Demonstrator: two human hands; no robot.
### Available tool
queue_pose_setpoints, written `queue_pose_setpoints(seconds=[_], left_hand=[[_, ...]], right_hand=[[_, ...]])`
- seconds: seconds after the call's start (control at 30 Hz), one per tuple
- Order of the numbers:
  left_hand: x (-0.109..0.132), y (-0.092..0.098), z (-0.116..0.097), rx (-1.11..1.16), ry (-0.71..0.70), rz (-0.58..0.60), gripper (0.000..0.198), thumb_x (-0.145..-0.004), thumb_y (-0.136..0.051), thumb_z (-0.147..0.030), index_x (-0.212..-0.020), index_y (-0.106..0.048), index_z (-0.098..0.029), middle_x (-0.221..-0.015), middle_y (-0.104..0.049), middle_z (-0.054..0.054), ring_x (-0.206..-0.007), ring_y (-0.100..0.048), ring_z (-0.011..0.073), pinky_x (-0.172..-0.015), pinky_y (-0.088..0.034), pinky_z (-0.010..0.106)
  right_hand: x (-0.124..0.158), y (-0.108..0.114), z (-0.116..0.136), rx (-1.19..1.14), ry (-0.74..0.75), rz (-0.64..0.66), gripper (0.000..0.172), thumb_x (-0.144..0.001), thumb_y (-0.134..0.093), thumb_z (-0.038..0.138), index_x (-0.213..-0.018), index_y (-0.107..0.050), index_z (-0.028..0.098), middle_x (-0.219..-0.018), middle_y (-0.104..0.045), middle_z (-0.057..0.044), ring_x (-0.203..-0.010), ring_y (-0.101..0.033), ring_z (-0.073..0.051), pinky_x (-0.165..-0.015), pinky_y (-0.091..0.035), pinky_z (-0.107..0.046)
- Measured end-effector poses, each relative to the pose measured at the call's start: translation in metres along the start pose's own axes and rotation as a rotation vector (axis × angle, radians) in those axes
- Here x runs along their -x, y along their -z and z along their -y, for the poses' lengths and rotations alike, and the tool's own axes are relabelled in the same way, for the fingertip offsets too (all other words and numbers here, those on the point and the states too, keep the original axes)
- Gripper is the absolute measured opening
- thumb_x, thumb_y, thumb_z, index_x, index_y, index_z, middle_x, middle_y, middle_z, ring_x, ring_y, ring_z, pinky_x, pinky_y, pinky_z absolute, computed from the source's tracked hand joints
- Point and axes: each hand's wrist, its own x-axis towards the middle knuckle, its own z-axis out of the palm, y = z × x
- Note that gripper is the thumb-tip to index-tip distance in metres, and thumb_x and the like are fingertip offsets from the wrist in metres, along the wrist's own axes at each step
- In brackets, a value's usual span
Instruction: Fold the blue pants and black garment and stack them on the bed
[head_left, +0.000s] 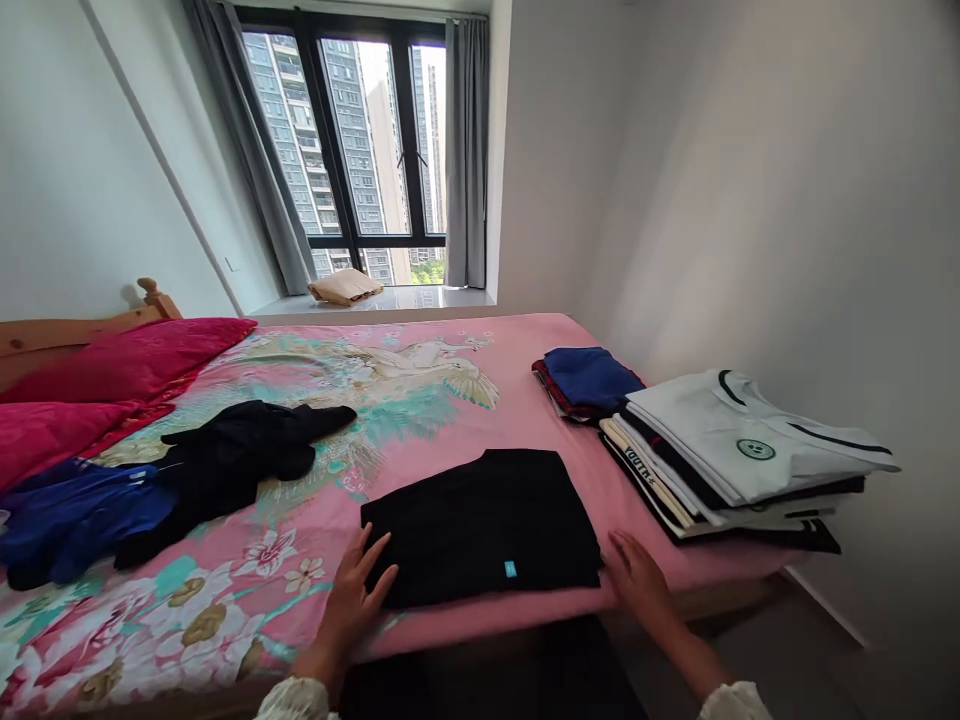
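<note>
A folded black garment (480, 525) with a small teal tag lies flat near the bed's front edge. My left hand (354, 595) rests open at its left edge, fingers spread and touching the cloth. At the garment's right corner my right hand (637, 578) lies open, fingers flat on the pink bedspread (420, 400). Neither hand holds anything.
A stack of folded shirts (739, 455), white one on top, sits at the bed's right edge, with a folded blue and red pile (585, 380) behind it. Loose black clothing (240, 455) and blue clothing (71, 515) lie at the left near red pillows (112, 365). A window is beyond.
</note>
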Motion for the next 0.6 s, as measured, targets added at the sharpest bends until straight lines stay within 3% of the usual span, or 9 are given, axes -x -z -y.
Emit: queue_pose_setpoints(seconds=[0.1, 0.2, 0.4, 0.5, 0.6], left_hand=[[0.031, 0.012, 0.008, 0.042, -0.118, 0.061, 0.046, -0.086, -0.051, -0.036, -0.131, -0.048, -0.030, -0.151, -0.028, 0.004, -0.137, -0.030, 0.0265, -0.110, -0.034, 0.047], [0.043, 0.018, 0.012, 0.043, -0.172, 0.090, 0.044, -0.086, -0.049, -0.028, -0.129, -0.050, -0.032, -0.151, -0.027, 0.003, -0.137, -0.031, 0.0268, -0.109, -0.036, 0.049], [0.031, 0.018, 0.011, 0.010, -0.186, 0.023, 0.035, -0.086, -0.047, -0.027, -0.118, -0.060, -0.029, -0.147, -0.034, 0.005, -0.131, -0.041, 0.0278, -0.105, -0.042, 0.047], [0.027, 0.022, 0.008, -0.017, -0.163, 0.036, 0.033, -0.086, -0.048, -0.029, -0.115, -0.063, -0.028, -0.144, -0.040, 0.005, -0.127, -0.046, 0.0272, -0.102, -0.046, 0.046], [0.027, 0.027, 0.006, -0.014, -0.152, 0.056, 0.032, -0.088, -0.046, -0.030, -0.116, -0.061, -0.028, -0.141, -0.044, 0.004, -0.124, -0.050, 0.0248, -0.101, -0.047, 0.043]], right_hand=[[0.031, 0.013, -0.015, -0.135, -0.006, -0.084, 0.052, -0.084, -0.046, 0.051, -0.120, -0.054, 0.014, -0.120, -0.060, -0.015, -0.114, -0.054, -0.027, -0.099, -0.043, -0.043], [0.049, 0.018, 0.006, -0.143, 0.088, -0.118, 0.039, -0.086, -0.048, 0.043, -0.114, -0.058, 0.018, -0.120, -0.059, -0.012, -0.116, -0.051, -0.027, -0.101, -0.041, -0.045], [0.042, 0.011, 0.062, -0.076, 0.194, -0.111, 0.028, -0.081, -0.041, 0.017, -0.105, -0.057, 0.019, -0.122, -0.051, -0.012, -0.121, -0.044, -0.024, -0.104, -0.038, -0.046], [0.043, 0.002, 0.063, -0.020, 0.234, -0.106, 0.023, -0.076, -0.044, 0.014, -0.094, -0.056, 0.020, -0.116, -0.052, -0.012, -0.121, -0.043, -0.027, -0.104, -0.038, -0.048], [0.046, -0.006, 0.052, 0.022, 0.280, -0.105, 0.024, -0.078, -0.046, 0.019, -0.099, -0.058, 0.021, -0.114, -0.053, -0.012, -0.118, -0.045, -0.027, -0.101, -0.040, -0.049]])
